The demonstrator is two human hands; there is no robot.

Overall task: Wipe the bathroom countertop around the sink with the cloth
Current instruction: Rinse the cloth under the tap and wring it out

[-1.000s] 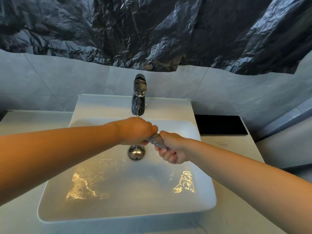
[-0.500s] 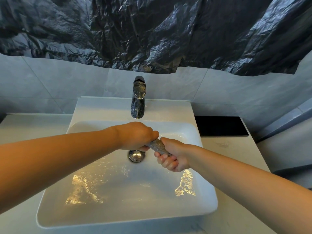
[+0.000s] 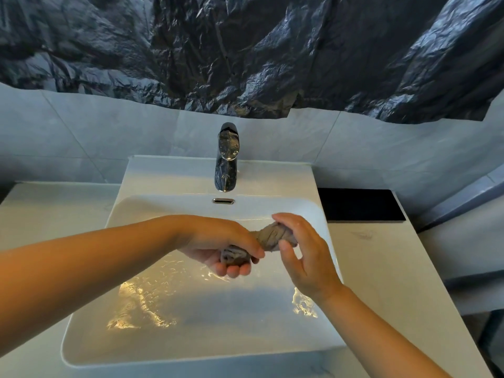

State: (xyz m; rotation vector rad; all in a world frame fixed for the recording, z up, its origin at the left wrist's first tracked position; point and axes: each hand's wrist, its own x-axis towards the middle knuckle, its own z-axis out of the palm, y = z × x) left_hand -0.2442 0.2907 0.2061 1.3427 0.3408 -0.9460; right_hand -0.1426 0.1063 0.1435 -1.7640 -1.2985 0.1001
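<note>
The white rectangular ceramic sink (image 3: 90, 317) sits nearest, set into a pale marbled desk (image 3: 381, 268) that runs along both of its sides. Rippled water glints with warm light on the basin floor. Two bare forearms reach in over it, one from each lower corner, and meet above the middle of the basin.

The left hand (image 3: 218, 241) lies knuckles up, its fingers curled underneath and gripping the lower end of one twisted grey cloth (image 3: 268, 236). The right hand (image 3: 305, 255) stands more upright with its back towards the camera. Its fingers are only lightly bent over the top of the cloth's other end and its thumb sits below, so it holds that end loosely between them. The cloth is wrung into a short rope between the two hands, held in the air over the sink and clear of the desk.

Behind the hands is one small chrome overflow slot (image 3: 223, 201), then one chrome tap (image 3: 227, 159) on the sink's back ledge. One flat black rectangular panel (image 3: 357, 204) lies on the desk to the right. The grey tiled wall (image 3: 81, 132) rises beyond, its upper part covered by a crinkled black plastic sheet (image 3: 245, 50).
</note>
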